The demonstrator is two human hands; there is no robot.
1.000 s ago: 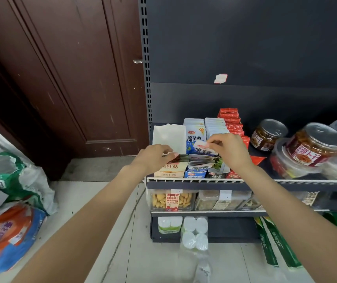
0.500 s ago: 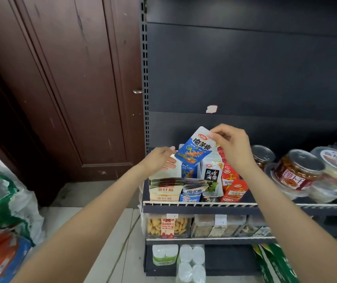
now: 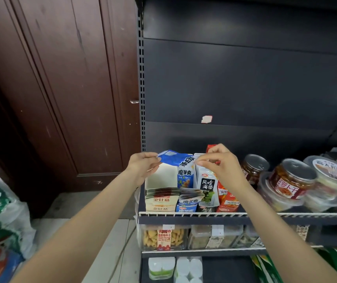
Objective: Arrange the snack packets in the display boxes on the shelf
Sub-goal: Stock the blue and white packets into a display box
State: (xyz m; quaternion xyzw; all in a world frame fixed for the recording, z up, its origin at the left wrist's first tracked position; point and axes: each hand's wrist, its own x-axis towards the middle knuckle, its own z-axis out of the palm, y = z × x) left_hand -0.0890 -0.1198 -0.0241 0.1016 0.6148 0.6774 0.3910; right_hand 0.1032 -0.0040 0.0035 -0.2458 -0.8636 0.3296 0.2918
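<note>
1. The left hand (image 3: 143, 166) is the left grip: thumb and fingertips pinch the left short end of a flat blue-and-white foil snack packet (image 3: 176, 160).
2. The right hand (image 3: 221, 166) is the right grip: its curled fingers pinch near the packet's other end, though the exact contact point is hard to make out against the packets standing behind it.
3. The packet spans the gap between the two grips, its long axis running sideways from one hand to the other, held flat and slightly tilted.
4. Directly below the packet, and below both grips, stands the blue cardboard display box (image 3: 186, 206) with matching blue packets upright in it.
5. Just left of that box, under the left grip, sits a cream cardboard display box (image 3: 160, 203); just right, under the right grip, a black-and-white seaweed packet box (image 3: 207, 188), then a red packet box (image 3: 227, 201).
6. My judgement: the coming move turns on rotating the packet from crosswise to upright, then lowering it into the blue box; the right grip is nearer that slot.
7. All boxes rest on the dark metal shelf (image 3: 265, 218) below both grips.
</note>
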